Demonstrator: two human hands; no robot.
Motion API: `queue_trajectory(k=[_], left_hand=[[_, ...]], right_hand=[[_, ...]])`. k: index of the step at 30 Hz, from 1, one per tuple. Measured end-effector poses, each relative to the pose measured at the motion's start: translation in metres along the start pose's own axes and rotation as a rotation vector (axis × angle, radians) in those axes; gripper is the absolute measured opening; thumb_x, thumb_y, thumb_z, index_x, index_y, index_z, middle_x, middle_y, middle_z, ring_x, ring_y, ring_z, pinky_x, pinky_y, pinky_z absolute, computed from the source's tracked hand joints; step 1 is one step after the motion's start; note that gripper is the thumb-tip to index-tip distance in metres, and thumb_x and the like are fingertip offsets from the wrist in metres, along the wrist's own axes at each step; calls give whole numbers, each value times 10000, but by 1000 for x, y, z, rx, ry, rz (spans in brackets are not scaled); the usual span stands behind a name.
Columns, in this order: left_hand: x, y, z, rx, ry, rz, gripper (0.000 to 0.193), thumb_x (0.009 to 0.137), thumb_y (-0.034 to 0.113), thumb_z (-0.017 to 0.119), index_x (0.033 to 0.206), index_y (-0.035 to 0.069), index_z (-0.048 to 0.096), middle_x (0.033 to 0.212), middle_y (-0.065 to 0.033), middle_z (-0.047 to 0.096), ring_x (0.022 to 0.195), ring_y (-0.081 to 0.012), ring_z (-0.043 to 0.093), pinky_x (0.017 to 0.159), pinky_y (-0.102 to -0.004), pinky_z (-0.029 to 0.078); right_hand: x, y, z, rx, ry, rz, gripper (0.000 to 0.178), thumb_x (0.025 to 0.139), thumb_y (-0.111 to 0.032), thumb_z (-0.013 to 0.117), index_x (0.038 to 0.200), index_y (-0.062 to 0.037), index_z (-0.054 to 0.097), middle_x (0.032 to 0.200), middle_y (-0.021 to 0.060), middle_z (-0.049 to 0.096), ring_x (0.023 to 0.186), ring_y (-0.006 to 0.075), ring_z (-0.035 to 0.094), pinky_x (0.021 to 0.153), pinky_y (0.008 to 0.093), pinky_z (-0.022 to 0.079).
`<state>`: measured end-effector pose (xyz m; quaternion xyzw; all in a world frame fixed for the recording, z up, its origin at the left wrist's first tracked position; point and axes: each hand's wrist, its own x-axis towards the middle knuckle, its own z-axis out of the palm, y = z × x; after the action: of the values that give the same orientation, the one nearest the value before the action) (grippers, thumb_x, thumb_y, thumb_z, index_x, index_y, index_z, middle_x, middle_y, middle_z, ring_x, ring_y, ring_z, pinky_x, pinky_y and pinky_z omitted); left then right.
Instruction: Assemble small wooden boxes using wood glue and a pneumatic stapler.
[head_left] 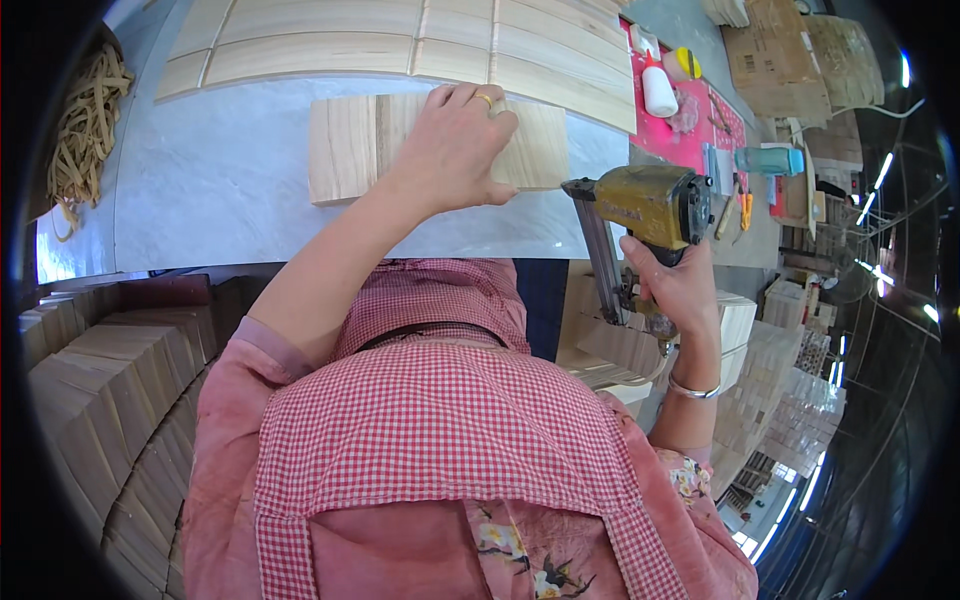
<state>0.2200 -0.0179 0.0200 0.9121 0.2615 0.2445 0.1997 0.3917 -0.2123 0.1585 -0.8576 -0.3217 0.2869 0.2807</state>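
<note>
Workpiece (345, 148) laid out, nailing seemingly unfinished — left fingers (504, 125) clamp it, right fingers (641, 251) grip the nailer (640, 196) beside its corner.

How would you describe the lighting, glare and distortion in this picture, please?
In the head view, lamps at right burn white against darkness; the table has a pale sheen, brightest near its lower left; stacked wood at lower left looks bent toward the round black rim; the left hand, right hand and nail gun look fairly sharp.
</note>
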Motion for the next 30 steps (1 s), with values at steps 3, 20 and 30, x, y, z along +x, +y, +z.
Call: queue_trajectory(k=[3, 20, 30], left_hand=[[1, 0, 0, -4, 1, 0, 411, 627, 358, 838, 803, 101, 570, 1235, -174, 625, 1250, -315, 507, 1090, -434, 335], [-71, -63, -104, 153, -148, -76, 550, 560, 258, 894, 975, 92, 573, 1322, -164, 569, 1299, -354, 496, 1081, -473, 395], [-83, -33, -74, 34, -14, -120, 486, 574, 182, 849, 937, 91, 538, 1249, -160, 569, 1059, -321, 545, 971, -414, 450]], right_hand=[[2, 0, -2, 0, -15, 6, 167, 862, -96, 767, 907, 29, 666, 582, 17, 574, 445, 86, 462, 408, 235, 359], [-8, -15, -16, -101, 10, -27, 212, 854, -105, 777, 981, 36, 682, 697, 34, 642, 483, 80, 483, 437, 235, 382], [-16, -14, 2, -68, -95, -119, 196, 847, -85, 781, 963, 36, 679, 698, 33, 644, 476, 85, 481, 434, 230, 381]])
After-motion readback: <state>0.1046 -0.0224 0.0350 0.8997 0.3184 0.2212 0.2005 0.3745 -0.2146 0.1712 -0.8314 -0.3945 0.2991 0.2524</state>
